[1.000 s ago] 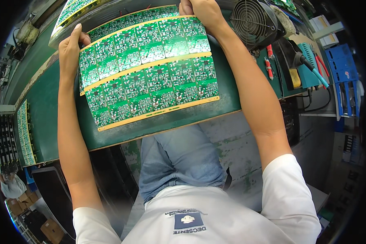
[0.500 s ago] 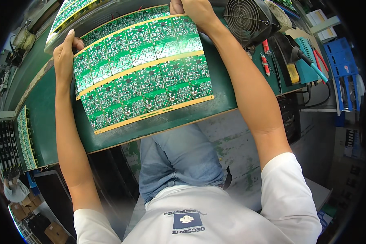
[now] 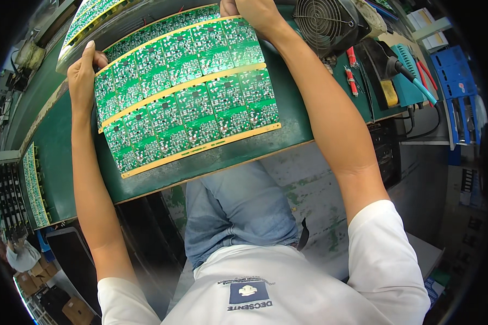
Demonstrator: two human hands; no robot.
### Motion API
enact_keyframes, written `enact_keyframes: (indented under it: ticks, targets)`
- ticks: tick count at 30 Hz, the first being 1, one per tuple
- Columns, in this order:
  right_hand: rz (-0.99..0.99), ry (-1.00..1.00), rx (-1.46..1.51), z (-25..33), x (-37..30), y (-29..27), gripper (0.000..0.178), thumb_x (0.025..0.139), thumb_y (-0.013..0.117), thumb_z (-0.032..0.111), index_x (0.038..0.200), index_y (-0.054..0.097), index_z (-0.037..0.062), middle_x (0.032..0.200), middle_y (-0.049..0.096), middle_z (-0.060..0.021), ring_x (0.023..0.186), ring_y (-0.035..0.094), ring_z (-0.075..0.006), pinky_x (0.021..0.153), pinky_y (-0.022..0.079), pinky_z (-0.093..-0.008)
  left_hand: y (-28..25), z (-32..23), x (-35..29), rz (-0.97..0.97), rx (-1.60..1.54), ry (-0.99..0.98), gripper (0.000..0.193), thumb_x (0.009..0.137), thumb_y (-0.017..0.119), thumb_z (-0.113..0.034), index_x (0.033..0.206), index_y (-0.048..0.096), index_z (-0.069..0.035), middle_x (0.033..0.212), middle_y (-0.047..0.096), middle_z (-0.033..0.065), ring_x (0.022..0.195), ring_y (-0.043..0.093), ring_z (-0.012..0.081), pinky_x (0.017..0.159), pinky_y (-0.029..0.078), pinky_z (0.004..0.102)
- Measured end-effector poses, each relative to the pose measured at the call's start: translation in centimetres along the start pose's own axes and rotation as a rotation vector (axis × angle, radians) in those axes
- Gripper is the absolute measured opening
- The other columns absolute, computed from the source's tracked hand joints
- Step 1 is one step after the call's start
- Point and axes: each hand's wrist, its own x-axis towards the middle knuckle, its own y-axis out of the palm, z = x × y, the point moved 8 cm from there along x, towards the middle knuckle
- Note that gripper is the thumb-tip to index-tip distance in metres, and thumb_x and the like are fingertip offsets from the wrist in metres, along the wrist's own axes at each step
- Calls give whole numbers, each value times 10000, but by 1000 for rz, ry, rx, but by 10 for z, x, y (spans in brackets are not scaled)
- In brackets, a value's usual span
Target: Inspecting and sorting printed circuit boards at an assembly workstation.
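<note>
My left hand [image 3: 83, 75] grips the far left corner of a green circuit board panel [image 3: 179, 58], thumb up and fingers curled at the edge. At the far right corner, my right hand [image 3: 256, 15] closes on the same panel, its fingertips partly cut off by the picture's top. The panel has yellow border strips and a row of repeated small boards crowded with components. Its near edge overlaps a second similar panel [image 3: 192, 116] lying closer to me on the green bench. Behind the held panel, another row of green boards [image 3: 168, 28] shows in part.
More board panels [image 3: 95, 21] stand at the far left. A strip of boards [image 3: 35, 187] lies at the bench's left end. To the right are a black fan [image 3: 326, 24], red-handled tools [image 3: 351, 81], a soldering iron [image 3: 412, 76] in its stand and blue bins [image 3: 456, 81].
The bright glare on the held panel has faded. The whole view has shifted slightly left; both hands keep their hold on the panel's corners.
</note>
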Motion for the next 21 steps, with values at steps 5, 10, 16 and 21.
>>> enact_keyframes:
  ticks: [5, 10, 16, 21]
  targets:
    - [119, -145, -280, 13, -2, 12, 593, 1024, 401, 257, 480, 508, 48, 469, 496, -49, 466, 456, -154, 546, 429, -247, 0, 1, -1, -21, -12, 6, 492, 996, 517, -305, 585, 559, -37, 679, 575, 45, 651, 522, 111, 660, 391, 213]
    - [228, -151, -398, 14, -4, 24, 593, 1024, 403, 256, 479, 507, 46, 470, 497, -49, 467, 459, -157, 550, 432, -248, -2, 1, 0, -27, -18, -6, 493, 992, 529, -307, 585, 573, -32, 664, 584, 44, 629, 526, 108, 641, 396, 212]
    - [195, -169, -361, 14, -4, 20, 592, 1024, 404, 255, 478, 505, 48, 468, 493, -49, 468, 460, -157, 553, 435, -248, -3, 3, 0, -31, -16, -12, 491, 991, 534, -308, 590, 585, -30, 660, 590, 44, 621, 527, 104, 632, 397, 211]
    - [178, -28, -167, 5, 3, 10, 591, 1024, 403, 251, 477, 503, 49, 466, 489, -48, 470, 461, -157, 555, 436, -249, -3, 3, 1, -29, -38, -6, 489, 990, 536, -309, 594, 593, -29, 661, 594, 45, 624, 529, 102, 633, 398, 209]
